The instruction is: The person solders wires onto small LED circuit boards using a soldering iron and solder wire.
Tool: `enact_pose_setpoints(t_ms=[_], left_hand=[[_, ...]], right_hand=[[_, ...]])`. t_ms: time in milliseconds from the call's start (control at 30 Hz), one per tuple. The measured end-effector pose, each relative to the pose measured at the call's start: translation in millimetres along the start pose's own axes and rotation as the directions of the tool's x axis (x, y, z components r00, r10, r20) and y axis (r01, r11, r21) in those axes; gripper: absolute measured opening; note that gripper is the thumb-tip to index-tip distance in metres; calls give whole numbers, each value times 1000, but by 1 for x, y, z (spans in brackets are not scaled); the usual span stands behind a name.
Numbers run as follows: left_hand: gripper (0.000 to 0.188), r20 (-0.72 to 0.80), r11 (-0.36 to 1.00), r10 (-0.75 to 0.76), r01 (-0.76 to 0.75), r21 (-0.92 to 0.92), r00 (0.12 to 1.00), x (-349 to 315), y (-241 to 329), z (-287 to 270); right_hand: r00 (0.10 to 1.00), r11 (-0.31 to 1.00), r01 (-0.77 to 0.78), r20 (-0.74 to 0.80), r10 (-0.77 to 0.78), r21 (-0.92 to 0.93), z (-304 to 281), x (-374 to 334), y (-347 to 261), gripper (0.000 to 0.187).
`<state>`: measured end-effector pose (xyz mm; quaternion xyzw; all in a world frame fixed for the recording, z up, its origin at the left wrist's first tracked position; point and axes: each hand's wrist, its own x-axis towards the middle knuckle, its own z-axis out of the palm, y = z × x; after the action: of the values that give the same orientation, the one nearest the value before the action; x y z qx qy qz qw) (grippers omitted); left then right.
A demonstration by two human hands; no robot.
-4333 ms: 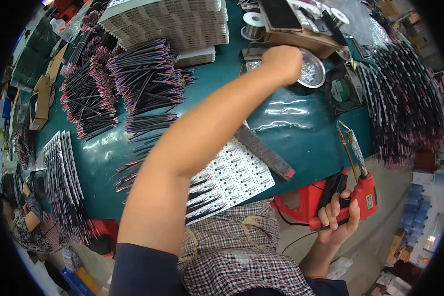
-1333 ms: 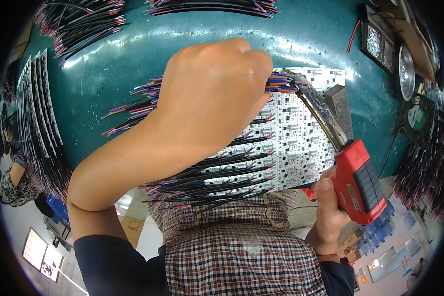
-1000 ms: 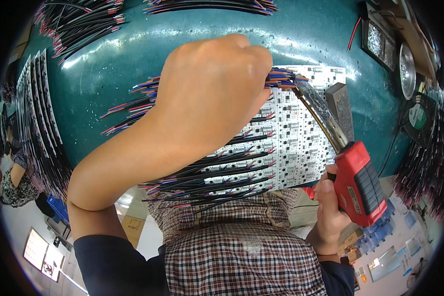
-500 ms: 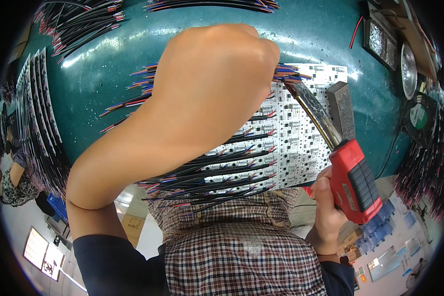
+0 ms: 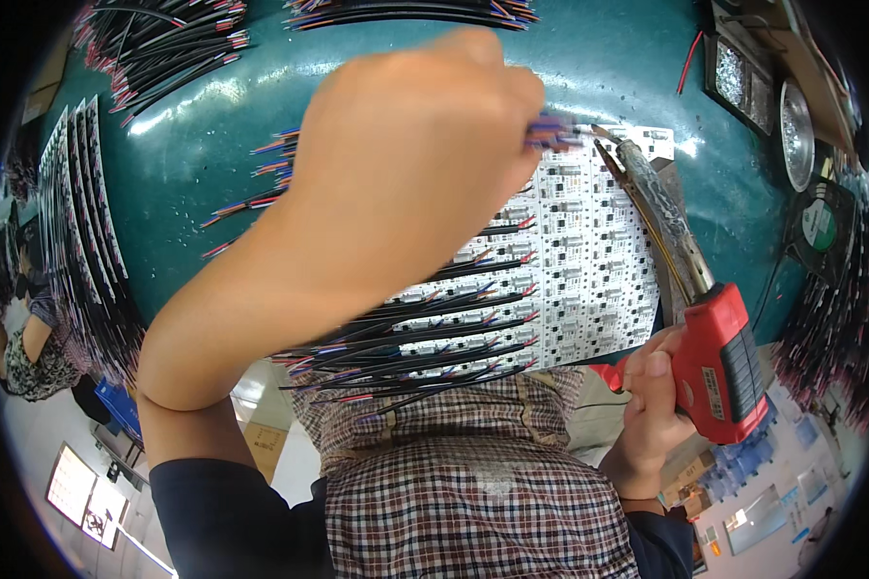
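Observation:
My left hand [image 5: 425, 116] is closed around a bundle of wires [image 5: 555, 133], whose blue and orange ends stick out to the right, smeared by motion. Below it lies a white circuit board panel [image 5: 599, 241] with rows of small parts. Several black cables [image 5: 425, 333] with red tips lie across its left half. In my right hand [image 5: 655, 396] is a red soldering gun [image 5: 719, 367], gripped by its handle. The gun's metal tip reaches the panel's upper edge, just right of the wire ends. A grey block [image 5: 668, 183] shows partly behind the gun's barrel.
Cable bundles [image 5: 164, 48] lie at the far left, and more [image 5: 410, 13] at the back. Populated board strips [image 5: 82, 193] stand at the left. A metal dish [image 5: 797, 135], a tray [image 5: 741, 82] and a small black fan [image 5: 816, 227] are at the right. Another person's arm [image 5: 31, 338] shows far left.
The soldering gun has shifted right, its tip moving away from the panel's middle toward its upper right. My left hand, with the wires, has moved slightly up and left.

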<state>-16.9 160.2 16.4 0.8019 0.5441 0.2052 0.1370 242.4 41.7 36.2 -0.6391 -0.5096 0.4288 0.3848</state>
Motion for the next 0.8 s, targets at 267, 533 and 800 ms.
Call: enact_pose_setpoints(t_ms=[267, 533, 800], left_hand=[[10, -500, 663, -291, -205, -720, 815, 0, -45, -7], [20, -377, 648, -454, 9, -762, 808, 0, -39, 0], [21, -257, 963, -110, 40, -266, 960, -2, -4, -41]], right_hand=[[998, 990, 47, -43, -41, 134, 1, 2, -5, 10], [997, 982, 74, -35, -69, 173, -2, 5, -6, 7], [1000, 996, 16, 20, -18, 89, -11, -3, -3, 8]])
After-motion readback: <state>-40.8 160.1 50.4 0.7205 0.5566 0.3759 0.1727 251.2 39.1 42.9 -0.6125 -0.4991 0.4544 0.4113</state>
